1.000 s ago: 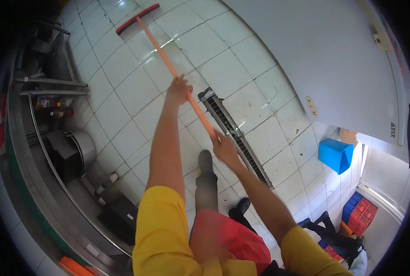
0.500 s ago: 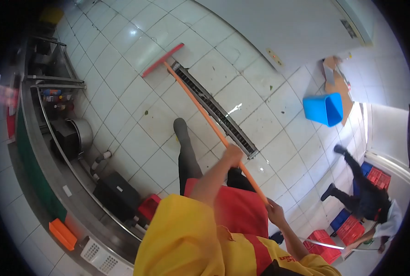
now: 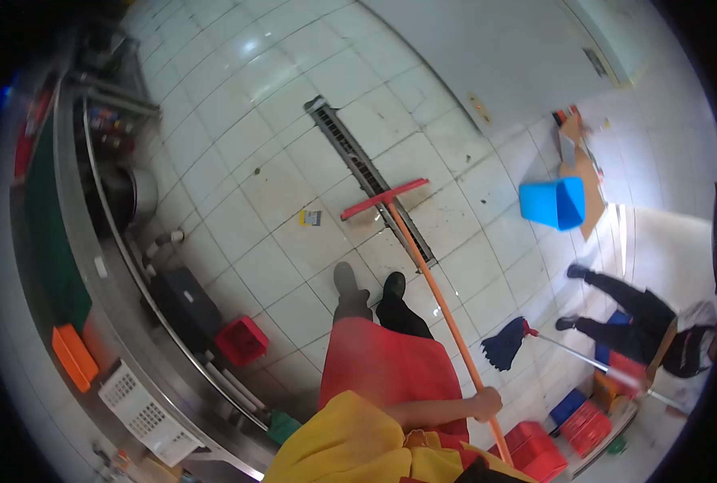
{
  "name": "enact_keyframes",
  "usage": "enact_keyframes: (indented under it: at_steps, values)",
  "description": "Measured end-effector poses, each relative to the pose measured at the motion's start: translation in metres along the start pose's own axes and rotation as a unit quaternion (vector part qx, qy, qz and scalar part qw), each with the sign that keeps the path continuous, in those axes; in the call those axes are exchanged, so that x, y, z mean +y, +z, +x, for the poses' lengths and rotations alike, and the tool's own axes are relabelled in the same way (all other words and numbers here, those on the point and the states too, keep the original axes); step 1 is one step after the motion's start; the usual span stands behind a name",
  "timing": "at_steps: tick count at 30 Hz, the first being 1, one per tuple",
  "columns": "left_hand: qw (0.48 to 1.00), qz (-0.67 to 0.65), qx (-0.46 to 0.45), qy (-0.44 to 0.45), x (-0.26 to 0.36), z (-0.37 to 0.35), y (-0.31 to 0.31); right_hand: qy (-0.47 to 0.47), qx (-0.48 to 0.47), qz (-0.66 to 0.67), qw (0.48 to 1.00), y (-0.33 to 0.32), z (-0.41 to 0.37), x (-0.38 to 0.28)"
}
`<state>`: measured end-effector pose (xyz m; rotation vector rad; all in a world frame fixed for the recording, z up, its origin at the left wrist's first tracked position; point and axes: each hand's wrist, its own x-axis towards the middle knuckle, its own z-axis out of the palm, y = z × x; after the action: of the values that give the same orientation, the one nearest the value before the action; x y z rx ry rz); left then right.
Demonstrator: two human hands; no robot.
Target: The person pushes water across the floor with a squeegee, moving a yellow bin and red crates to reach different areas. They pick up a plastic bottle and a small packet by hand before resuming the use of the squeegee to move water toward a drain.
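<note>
My left hand (image 3: 485,402) is closed around the orange handle of a floor squeegee (image 3: 439,295), low in front of my red apron. My right hand is out of view. The red squeegee blade (image 3: 384,200) lies across the drain grate (image 3: 358,165) in the white tiled floor. Just left of the blade, a small yellow and grey packet (image 3: 310,217) lies on the tiles. My two boots stand side by side on the near side of the packet and drain.
On the right, a co-worker (image 3: 640,310) holds a dark blue mop (image 3: 505,344) near red crates (image 3: 537,451). A blue bin (image 3: 553,203) stands by flattened cardboard (image 3: 582,173). A steel counter (image 3: 121,310) runs along the left, with a red bin (image 3: 242,340) beside it.
The squeegee blade has come back towards me, from beyond the drain's far end onto its nearer part. My left hand has drawn back; my right hand has left view. The mop's head now shows.
</note>
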<state>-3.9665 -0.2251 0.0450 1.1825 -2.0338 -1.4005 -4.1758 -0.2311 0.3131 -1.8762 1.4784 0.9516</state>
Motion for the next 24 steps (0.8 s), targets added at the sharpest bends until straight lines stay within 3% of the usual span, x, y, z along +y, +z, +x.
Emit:
enact_keyframes:
  at_steps: [3,4,6,7,8,9,10,11,12,13,14,15,16,17,19,21,22,24]
  values:
    - [0.995,-0.007,0.086,-0.041,-0.021,-0.014,-0.016,-0.030,0.003,-0.068,0.997,-0.016,0.023,-0.012]
    - [0.983,0.004,0.167,-0.078,-0.043,-0.017,-0.014,-0.059,0.018,-0.088,0.994,-0.013,0.048,-0.017]
    - [0.955,-0.099,0.202,-0.195,-0.107,-0.057,-0.059,-0.218,0.096,-0.146,0.960,0.014,0.130,-0.013]
    - [0.920,0.001,0.367,-0.136,-0.177,-0.060,-0.034,-0.161,0.009,-0.046,0.986,0.005,0.156,-0.124]
    - [0.804,0.056,0.575,-0.141,-0.244,-0.079,-0.035,-0.146,0.044,-0.062,0.986,0.028,0.203,-0.162]
    - [0.820,0.242,0.383,-0.351,-0.287,-0.126,-0.075,-0.198,0.043,-0.047,0.978,0.051,0.252,-0.210]
    - [0.788,0.283,0.357,-0.414,-0.325,-0.185,-0.109,-0.233,0.054,-0.008,0.971,0.077,0.294,-0.268]
    - [0.754,0.321,0.321,-0.475,-0.359,-0.247,-0.147,-0.190,0.007,-0.006,0.982,0.084,0.306,-0.352]
    - [0.714,0.394,0.250,-0.522,-0.394,-0.305,-0.176,-0.336,0.056,-0.022,0.940,0.112,0.342,-0.400]
    - [0.582,0.456,0.350,-0.576,-0.465,-0.347,-0.169,-0.360,0.024,0.060,0.931,0.122,0.336,-0.477]
    - [0.657,0.281,0.410,-0.567,-0.503,-0.407,-0.181,-0.476,0.019,0.031,0.879,0.152,0.367,-0.513]
    - [0.631,0.283,0.397,-0.603,-0.461,-0.460,-0.214,-0.364,-0.048,0.081,0.927,0.145,0.328,-0.582]
    - [0.614,0.334,0.318,-0.641,-0.458,-0.497,-0.228,-0.410,-0.072,0.095,0.904,0.160,0.331,-0.612]
    - [0.611,0.333,0.231,-0.680,-0.439,-0.520,-0.244,-0.397,-0.077,0.066,0.912,0.169,0.323,-0.638]
    - [0.642,0.335,0.239,-0.647,-0.418,-0.547,-0.239,-0.378,-0.082,0.033,0.922,0.163,0.309,-0.643]
    - [0.658,0.311,0.191,-0.658,-0.423,-0.520,-0.210,-0.458,-0.070,-0.040,0.885,0.150,0.299,-0.620]
    - [0.667,0.292,0.143,-0.670,-0.417,-0.506,-0.201,-0.389,-0.084,-0.031,0.917,0.149,0.316,-0.590]
    - [0.727,0.264,0.119,-0.622,-0.371,-0.451,-0.195,-0.387,-0.066,-0.085,0.916,0.115,0.327,-0.535]
